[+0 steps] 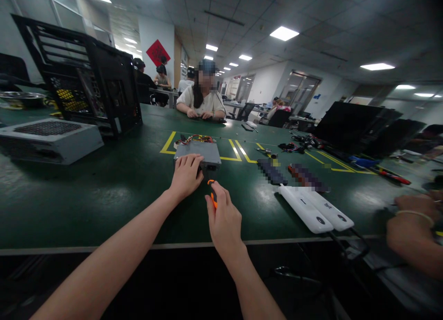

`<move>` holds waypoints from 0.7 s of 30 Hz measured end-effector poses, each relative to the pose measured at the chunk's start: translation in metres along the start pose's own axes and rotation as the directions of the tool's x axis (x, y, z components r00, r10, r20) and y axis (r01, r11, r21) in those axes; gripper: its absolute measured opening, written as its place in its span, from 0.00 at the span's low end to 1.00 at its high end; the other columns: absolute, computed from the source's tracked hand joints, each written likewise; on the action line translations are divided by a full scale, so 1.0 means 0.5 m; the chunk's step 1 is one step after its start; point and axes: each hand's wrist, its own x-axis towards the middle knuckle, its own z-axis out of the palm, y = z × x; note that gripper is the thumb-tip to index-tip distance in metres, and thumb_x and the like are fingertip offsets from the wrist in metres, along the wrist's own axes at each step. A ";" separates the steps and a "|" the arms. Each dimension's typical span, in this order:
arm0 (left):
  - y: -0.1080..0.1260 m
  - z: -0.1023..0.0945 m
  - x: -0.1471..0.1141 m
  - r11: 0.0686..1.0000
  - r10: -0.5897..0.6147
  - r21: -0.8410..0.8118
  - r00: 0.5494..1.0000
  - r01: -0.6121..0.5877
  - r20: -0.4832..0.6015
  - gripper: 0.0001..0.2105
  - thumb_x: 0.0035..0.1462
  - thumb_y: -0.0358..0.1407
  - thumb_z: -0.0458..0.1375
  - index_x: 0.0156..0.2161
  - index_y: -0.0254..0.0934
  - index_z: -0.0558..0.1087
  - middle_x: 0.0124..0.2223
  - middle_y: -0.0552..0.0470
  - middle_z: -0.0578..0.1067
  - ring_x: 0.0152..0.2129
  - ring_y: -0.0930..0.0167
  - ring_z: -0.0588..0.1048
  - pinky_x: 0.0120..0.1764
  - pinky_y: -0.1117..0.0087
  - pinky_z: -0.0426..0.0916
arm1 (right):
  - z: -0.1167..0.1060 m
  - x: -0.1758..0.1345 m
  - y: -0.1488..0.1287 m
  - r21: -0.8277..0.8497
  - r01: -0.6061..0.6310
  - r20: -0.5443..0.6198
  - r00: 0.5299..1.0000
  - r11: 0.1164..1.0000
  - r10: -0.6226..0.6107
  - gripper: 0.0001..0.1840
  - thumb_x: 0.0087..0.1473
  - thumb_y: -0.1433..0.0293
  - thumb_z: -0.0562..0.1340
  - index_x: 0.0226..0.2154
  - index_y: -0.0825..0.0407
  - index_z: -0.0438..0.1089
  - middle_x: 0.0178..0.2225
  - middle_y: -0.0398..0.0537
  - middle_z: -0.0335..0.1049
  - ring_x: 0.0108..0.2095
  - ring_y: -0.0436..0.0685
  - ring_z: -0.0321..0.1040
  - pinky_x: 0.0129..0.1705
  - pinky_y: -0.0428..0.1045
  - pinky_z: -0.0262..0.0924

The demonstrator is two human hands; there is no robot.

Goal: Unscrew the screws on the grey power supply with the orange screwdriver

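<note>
A small grey computer power supply lies on the green table with a bundle of coloured wires at its far side. My left hand grips its near left part, fingers over the top and thumb down the near face. In my right hand, just in front of the unit, is an orange and black screwdriver, held by its handle with the fingers closed around it. The tip of the screwdriver cannot be made out clearly against the dark near face of the unit.
A larger power supply and an open black computer case stand at left. White power banks, blurred phones and loose cables lie at right. A person sits opposite; another person's hand is at far right.
</note>
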 end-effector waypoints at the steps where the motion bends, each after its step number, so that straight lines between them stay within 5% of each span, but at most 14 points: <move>1: 0.000 0.000 0.000 1.000 0.001 -0.002 1.000 -0.001 0.001 0.19 0.51 0.32 0.50 0.50 0.39 0.63 0.51 0.45 0.66 0.49 0.61 0.61 0.51 0.58 0.53 | -0.002 0.001 0.002 0.001 -0.012 -0.010 1.000 1.000 0.012 0.15 0.59 0.67 0.48 0.47 0.55 0.59 0.47 0.57 0.66 0.41 0.58 0.69 0.36 0.52 0.67; 10: 0.000 0.000 0.000 1.000 0.003 0.018 1.000 -0.003 -0.004 0.18 0.51 0.32 0.50 0.50 0.39 0.63 0.51 0.46 0.66 0.49 0.61 0.62 0.51 0.59 0.53 | -0.001 -0.013 -0.011 -0.031 0.034 0.034 0.999 0.999 -0.033 0.15 0.55 0.75 0.48 0.45 0.57 0.58 0.48 0.60 0.61 0.39 0.57 0.68 0.34 0.52 0.66; 17: -0.002 0.001 0.001 1.000 0.000 0.002 1.000 0.000 0.006 0.19 0.51 0.32 0.50 0.50 0.38 0.63 0.51 0.45 0.66 0.49 0.61 0.61 0.51 0.58 0.53 | -0.005 -0.007 0.003 -0.086 -0.016 0.008 1.000 0.996 0.017 0.16 0.59 0.64 0.47 0.43 0.56 0.61 0.33 0.52 0.69 0.30 0.56 0.69 0.29 0.50 0.63; 21: -0.001 0.001 0.001 1.000 -0.006 0.004 1.000 0.006 0.007 0.19 0.51 0.32 0.50 0.50 0.39 0.63 0.51 0.45 0.66 0.49 0.60 0.61 0.51 0.57 0.53 | -0.005 -0.016 -0.002 0.002 -0.007 0.001 1.000 1.000 0.007 0.16 0.58 0.66 0.47 0.46 0.57 0.57 0.43 0.58 0.64 0.38 0.58 0.67 0.35 0.53 0.64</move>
